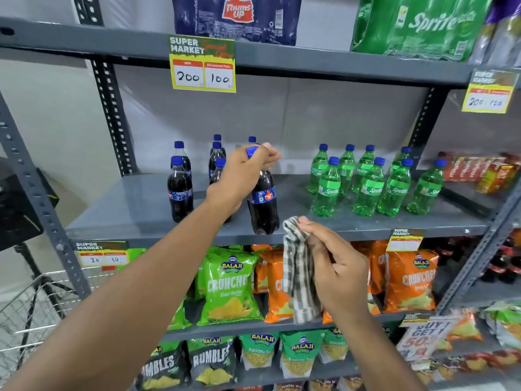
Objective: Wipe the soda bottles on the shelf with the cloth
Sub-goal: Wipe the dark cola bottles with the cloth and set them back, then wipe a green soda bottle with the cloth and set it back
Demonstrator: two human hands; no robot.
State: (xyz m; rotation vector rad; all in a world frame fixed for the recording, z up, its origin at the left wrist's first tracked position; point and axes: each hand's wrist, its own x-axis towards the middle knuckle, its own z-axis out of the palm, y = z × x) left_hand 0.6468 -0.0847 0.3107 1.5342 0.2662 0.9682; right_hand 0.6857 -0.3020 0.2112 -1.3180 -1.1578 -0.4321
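My left hand [242, 176] grips the blue-capped neck of a dark cola bottle [263, 206] standing tilted at the front edge of the grey shelf [135, 213]. Just below and to the right, my right hand [335, 266] holds a grey-and-white checked cloth [298, 272] that hangs down in front of the shelf edge, apart from the bottle. Several more dark cola bottles [180, 190] stand behind and to the left. A group of green Sprite bottles [372, 184] stands on the right of the same shelf.
Green and orange chip bags [228, 286] fill the shelf below, with more snack bags [296, 354] under those. Wrapped soda packs [420, 24] sit on the top shelf. Yellow price tags [202, 64] hang from shelf edges. A wire basket [36, 300] stands at the lower left.
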